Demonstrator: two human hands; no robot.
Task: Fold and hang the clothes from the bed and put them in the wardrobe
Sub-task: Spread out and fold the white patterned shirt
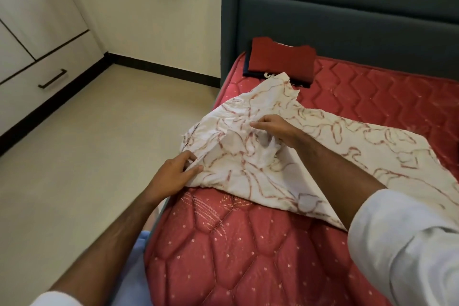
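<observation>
Head view: red quilted mattress (248, 256), dark padded headboard (347, 20) behind it, pale floor (87, 156) to the left.
Surroundings: folded red garment (282, 61) sits on a dark folded one (250, 73) at the head of the mattress, near the left edge. Far tip of the patterned cloth touches that stack. Wardrobe (37, 40) with a handled drawer (52, 79) stands across the floor, well apart from the bed.
Cloth: white cloth (323, 146) with red line pattern lies spread across the mattress, crumpled and bunched at its left end, flatter to the right.
Left hand (171, 174): at the cloth's left edge, just over the mattress side; thumb and fingers (193, 169) pinch a fold of the hem.
Right hand (275, 129): on the bunched middle; fingers curled, nipping a ridge of fabric between thumb and forefinger. Forearm lies over the cloth.
Edges: left end of the cloth overhangs the mattress side slightly. Bare mattress in front of the cloth and to the right of the stack.
</observation>
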